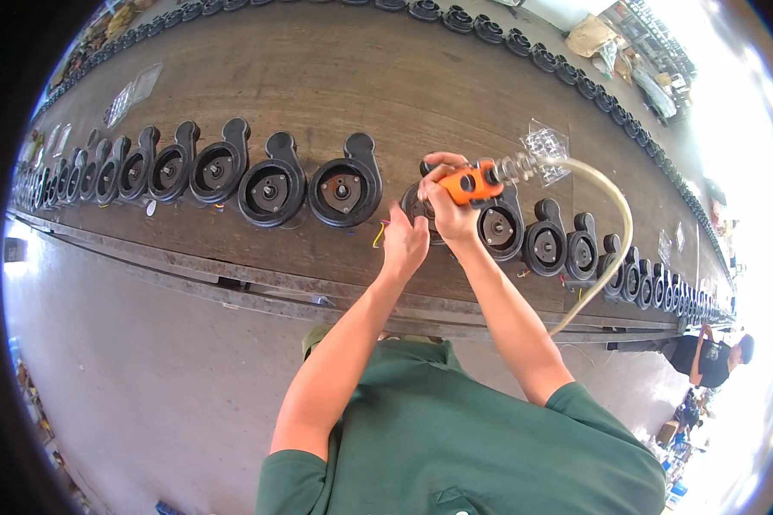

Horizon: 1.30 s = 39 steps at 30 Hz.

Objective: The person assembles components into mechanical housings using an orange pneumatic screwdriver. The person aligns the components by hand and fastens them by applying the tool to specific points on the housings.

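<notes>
My right hand is wrapped round an orange air screwdriver, held over a round black housing. The tool's working end is hidden by the hand. From its back end runs a clear hose, curving right and down past the table edge. My left hand is at the near left side of the same housing, thumb and forefinger apart; whether it touches the rim is hard to tell. Beside it shows a yellow wire. To the left lies another black housing with a metal shaft in its middle.
A long row of like housings follows the near edge of the brown table; another row lines the far edge. Clear plastic bags, one with small parts, lie between. A metal rail runs along the front. A person stands at far right.
</notes>
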{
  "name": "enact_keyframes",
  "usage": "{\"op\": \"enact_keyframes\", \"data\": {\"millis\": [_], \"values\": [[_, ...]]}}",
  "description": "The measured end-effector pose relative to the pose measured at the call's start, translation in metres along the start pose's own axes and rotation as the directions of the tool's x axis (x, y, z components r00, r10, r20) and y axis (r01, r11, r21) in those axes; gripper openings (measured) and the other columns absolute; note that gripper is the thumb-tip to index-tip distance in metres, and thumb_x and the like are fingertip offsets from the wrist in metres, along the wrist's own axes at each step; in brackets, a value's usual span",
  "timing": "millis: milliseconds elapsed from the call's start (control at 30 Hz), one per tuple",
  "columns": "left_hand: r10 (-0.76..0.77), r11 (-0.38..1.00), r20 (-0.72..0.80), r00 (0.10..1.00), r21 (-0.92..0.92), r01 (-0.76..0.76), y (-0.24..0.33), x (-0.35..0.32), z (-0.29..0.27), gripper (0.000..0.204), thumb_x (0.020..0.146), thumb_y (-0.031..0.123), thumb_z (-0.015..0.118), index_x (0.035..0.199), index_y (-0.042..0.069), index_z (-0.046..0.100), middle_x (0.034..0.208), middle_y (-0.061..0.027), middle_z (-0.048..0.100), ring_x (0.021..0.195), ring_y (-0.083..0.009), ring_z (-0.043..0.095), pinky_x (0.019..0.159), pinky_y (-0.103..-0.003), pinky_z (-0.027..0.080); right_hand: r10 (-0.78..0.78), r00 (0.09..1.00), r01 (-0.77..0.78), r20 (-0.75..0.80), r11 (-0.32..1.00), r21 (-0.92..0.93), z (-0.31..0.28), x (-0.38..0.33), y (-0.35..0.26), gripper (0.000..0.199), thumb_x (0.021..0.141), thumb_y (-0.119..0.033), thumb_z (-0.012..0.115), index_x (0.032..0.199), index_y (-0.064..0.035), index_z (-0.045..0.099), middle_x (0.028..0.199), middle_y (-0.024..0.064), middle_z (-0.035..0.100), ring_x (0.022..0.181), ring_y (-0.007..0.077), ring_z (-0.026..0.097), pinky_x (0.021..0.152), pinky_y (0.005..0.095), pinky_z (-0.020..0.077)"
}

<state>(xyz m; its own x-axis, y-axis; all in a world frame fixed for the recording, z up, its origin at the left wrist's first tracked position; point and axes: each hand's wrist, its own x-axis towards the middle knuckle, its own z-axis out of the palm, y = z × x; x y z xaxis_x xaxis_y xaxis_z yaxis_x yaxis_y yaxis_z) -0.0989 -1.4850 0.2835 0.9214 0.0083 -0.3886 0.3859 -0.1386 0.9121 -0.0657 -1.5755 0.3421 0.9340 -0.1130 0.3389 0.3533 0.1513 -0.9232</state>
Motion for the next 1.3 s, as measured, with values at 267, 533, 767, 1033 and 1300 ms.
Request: {"op": "enact_keyframes", "data": {"millis": [267, 533, 767, 1033, 1300], "values": [[0.058, 0.998, 0.019, 0.998, -0.009, -0.058, -0.004, 0.005, -0.001, 0.044, 0.09, 0.018, 0.053, 0.124, -0.008, 0.041, 0.099, -0.0364, 0.065, 0.097, -0.0532, 0.063, 0.087, -0.054, 0.049, 0.054, 0.997, -0.053, -0.063, 0.999, 0.015, 0.008, 0.011, -0.005, 0.032, 0.082, 0.006, 0.062, 0.113, 0.001, 0.054, 0.094, 0.0095, 0.066, 0.067, 0.0099, 0.061, 0.06, 0.0251, 0.0513], [0.066, 0.994, 0.034, 0.997, -0.085, -0.063, 0.0, 0.003, -0.004, 0.051, 0.091, 0.014, 0.053, 0.132, -0.013, 0.038, 0.106, -0.0351, 0.066, 0.099, -0.048, 0.066, 0.087, -0.048, 0.052, -0.004, 0.987, 0.011, -0.159, 0.999, 0.043, -0.025, -0.029, -0.029, 0.02, 0.085, 0.002, 0.053, 0.105, 0.0032, 0.051, 0.081, 0.0065, 0.058, 0.068, 0.0132, 0.058, 0.065, 0.0282, 0.0499], [0.009, 0.998, 0.057, 0.998, -0.064, -0.005, 0.008, 0.003, -0.004, 0.054, 0.092, 0.012, 0.054, 0.135, -0.014, 0.035, 0.108, -0.035, 0.065, 0.101, -0.0466, 0.066, 0.087, -0.047, 0.052, -0.018, 0.977, 0.032, -0.21, 0.998, 0.062, -0.033, -0.033, -0.02, 0.024, 0.086, 0.004, 0.052, 0.11, 0.0032, 0.049, 0.077, 0.0063, 0.058, 0.068, 0.0135, 0.058, 0.066, 0.029, 0.0507], [0.025, 0.999, 0.081, 0.996, -0.051, -0.021, 0.003, 0.003, -0.004, 0.061, 0.093, 0.014, 0.054, 0.142, -0.012, 0.028, 0.11, -0.037, 0.064, 0.103, -0.0503, 0.064, 0.09, -0.049, 0.05, 0.012, 0.983, -0.012, -0.182, 1.0, -0.003, -0.031, -0.037, -0.026, 0.022, 0.087, 0.002, 0.049, 0.11, 0.0027, 0.047, 0.075, 0.0057, 0.054, 0.066, 0.0138, 0.052, 0.067, 0.0325, 0.0494], [-0.027, 0.998, 0.061, 0.998, -0.053, 0.03, -0.002, 0.0, -0.005, 0.06, 0.092, 0.018, 0.055, 0.141, -0.009, 0.034, 0.112, -0.0356, 0.064, 0.102, -0.05, 0.064, 0.09, -0.049, 0.05, 0.036, 0.996, -0.044, -0.081, 0.995, -0.09, -0.029, -0.043, -0.014, 0.021, 0.086, 0.001, 0.053, 0.107, -0.0015, 0.048, 0.074, 0.0051, 0.053, 0.068, 0.0154, 0.054, 0.066, 0.0309, 0.0489]]}}
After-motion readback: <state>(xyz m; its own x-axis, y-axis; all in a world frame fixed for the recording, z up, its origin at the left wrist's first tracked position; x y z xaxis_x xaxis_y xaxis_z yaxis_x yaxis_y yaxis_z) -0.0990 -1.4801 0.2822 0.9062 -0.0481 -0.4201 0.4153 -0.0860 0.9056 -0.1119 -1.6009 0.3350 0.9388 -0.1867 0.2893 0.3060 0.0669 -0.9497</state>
